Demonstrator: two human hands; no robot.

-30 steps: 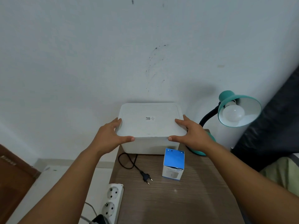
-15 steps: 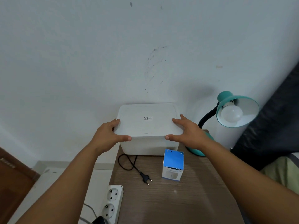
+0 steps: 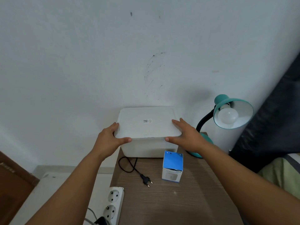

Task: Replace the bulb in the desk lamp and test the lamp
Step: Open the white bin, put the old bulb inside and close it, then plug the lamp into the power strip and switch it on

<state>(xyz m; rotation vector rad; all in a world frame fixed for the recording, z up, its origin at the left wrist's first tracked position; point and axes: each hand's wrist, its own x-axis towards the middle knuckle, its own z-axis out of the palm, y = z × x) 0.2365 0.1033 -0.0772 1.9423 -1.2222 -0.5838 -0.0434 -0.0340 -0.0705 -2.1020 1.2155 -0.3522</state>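
Observation:
A teal desk lamp (image 3: 224,101) with a black gooseneck stands at the back right of the wooden table (image 3: 186,200). Its shade faces me and a white bulb (image 3: 228,117) sits in it, unlit. The lamp's black plug (image 3: 146,179) lies loose on the table. A small blue and white bulb box (image 3: 172,167) stands upright in front of a white lidded box (image 3: 146,124). My left hand (image 3: 110,140) grips the lid's left edge and my right hand (image 3: 186,135) grips its right edge.
A white power strip (image 3: 113,203) with round sockets hangs at the table's left edge, with a dark plug in its near end. A white wall is right behind the table. Dark fabric and a greenish cushion (image 3: 279,174) lie to the right.
Both hands keep hold of the white lid; it seems to have risen slightly off the box's front. The view has shifted a little. Nothing else moved.

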